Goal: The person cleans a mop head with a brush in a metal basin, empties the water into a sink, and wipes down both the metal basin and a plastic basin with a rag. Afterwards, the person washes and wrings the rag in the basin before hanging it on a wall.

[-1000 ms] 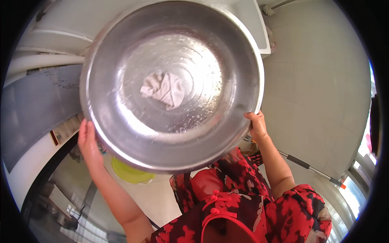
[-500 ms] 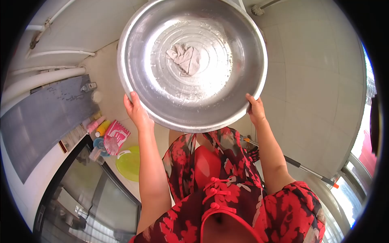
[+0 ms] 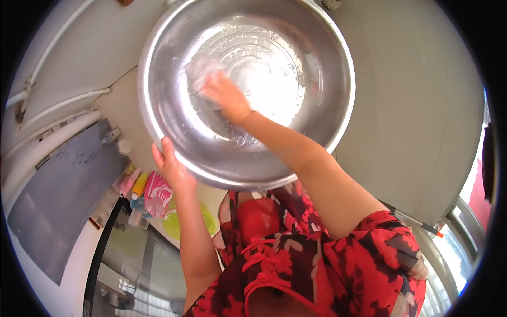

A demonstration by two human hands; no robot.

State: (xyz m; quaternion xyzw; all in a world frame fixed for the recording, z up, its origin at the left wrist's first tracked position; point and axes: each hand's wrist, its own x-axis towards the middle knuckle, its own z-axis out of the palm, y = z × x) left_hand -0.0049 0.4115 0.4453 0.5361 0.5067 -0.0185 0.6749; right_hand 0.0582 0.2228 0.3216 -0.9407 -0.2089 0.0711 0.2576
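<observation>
Metal basin [image 3: 332, 84], wide and wet, fills the upper middle; a green tub [image 3: 174, 227] sits lower. The left hand [image 3: 173, 166] has its grip clamped on the near-left rim. Inside, the right hand [image 3: 228, 98] meets a pale cloth [image 3: 202, 73], its grip too blurred to tell.

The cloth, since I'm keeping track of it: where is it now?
In the head view, the cloth shows blurred inside the basin, left of its centre, against the right hand.
</observation>
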